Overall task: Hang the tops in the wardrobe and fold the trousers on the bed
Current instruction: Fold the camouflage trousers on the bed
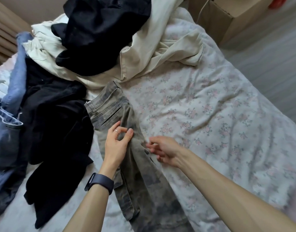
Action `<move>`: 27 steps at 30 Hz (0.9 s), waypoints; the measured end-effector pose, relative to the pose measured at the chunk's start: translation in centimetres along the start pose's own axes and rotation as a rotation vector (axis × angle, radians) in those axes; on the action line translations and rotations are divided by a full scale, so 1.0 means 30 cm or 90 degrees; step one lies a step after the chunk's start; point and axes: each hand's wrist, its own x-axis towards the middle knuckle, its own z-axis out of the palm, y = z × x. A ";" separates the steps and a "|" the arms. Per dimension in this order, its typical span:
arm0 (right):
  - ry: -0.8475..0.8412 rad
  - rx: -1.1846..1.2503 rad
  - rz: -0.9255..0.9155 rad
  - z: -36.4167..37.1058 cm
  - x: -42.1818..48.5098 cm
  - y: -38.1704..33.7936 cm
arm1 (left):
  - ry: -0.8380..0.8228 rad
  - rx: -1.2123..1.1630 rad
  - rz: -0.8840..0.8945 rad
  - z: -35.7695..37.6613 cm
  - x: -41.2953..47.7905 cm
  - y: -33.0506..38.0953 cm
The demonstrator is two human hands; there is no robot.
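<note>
Trousers (pixel 140 181) lie near. Left hand (pixel 117 143) pinches them; right hand (pixel 164 151), fingers loose, holds nothing. Best pull legs flat first.

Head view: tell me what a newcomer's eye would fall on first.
The grey-washed trousers lie lengthwise in the middle of the floral bedspread. The left hand pinches a fold below their back pocket, and the right hand reaches in beside it, fingers loose. Behind them, at upper left, sprawls a heap of clothes, black, cream and blue denim.
</note>
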 end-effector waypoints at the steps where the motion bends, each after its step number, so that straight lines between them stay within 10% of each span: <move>1: 0.047 0.023 -0.048 -0.023 -0.013 -0.002 | 0.002 -0.027 -0.007 -0.001 -0.001 -0.004; 4: 0.140 0.012 -0.109 -0.094 -0.056 0.010 | 0.000 -0.147 -0.067 0.002 0.001 -0.036; 14: -0.035 -0.215 0.082 0.049 -0.027 0.126 | -0.108 -0.391 -0.287 -0.030 0.013 -0.104; 27: 0.297 0.315 -0.059 -0.036 -0.069 0.148 | -0.098 0.347 -0.094 0.190 -0.052 -0.053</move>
